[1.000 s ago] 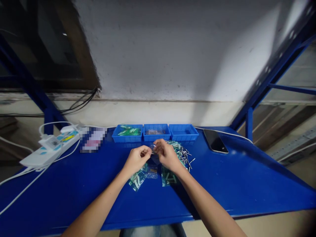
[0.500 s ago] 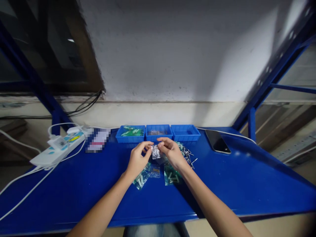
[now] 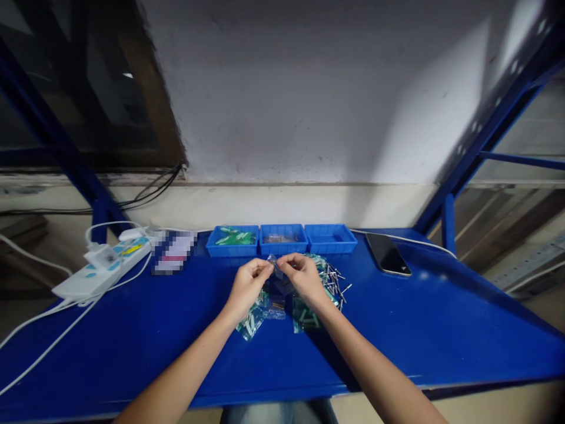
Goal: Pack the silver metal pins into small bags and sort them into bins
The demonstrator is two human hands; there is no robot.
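Between the fingertips of both hands is a small clear plastic bag (image 3: 272,259), pinched at its edges. My left hand (image 3: 248,284) is closed on its left side, and my right hand (image 3: 304,278) is closed on its right side. Any contents are too small to make out. Below the hands lies another clear bag (image 3: 277,307) with brass-coloured pieces. Green-tinted bags with white plugs flank it, one bag (image 3: 251,323) by my left wrist and one bag (image 3: 304,318) by my right. Metal pins (image 3: 338,284) lie loose beside my right hand.
Three blue trays line the back: a left tray (image 3: 212,246) with green bags, a middle tray (image 3: 282,247) with clear bags, and a right tray (image 3: 331,242). A phone (image 3: 388,254) lies right. A power strip (image 3: 95,274) with white cables occupies the left.
Both hands have drawn slightly closer together, fingers more curled. The bag, earlier spread flat and shiny below the fingertips, now shows as a small bunched piece standing up between them.
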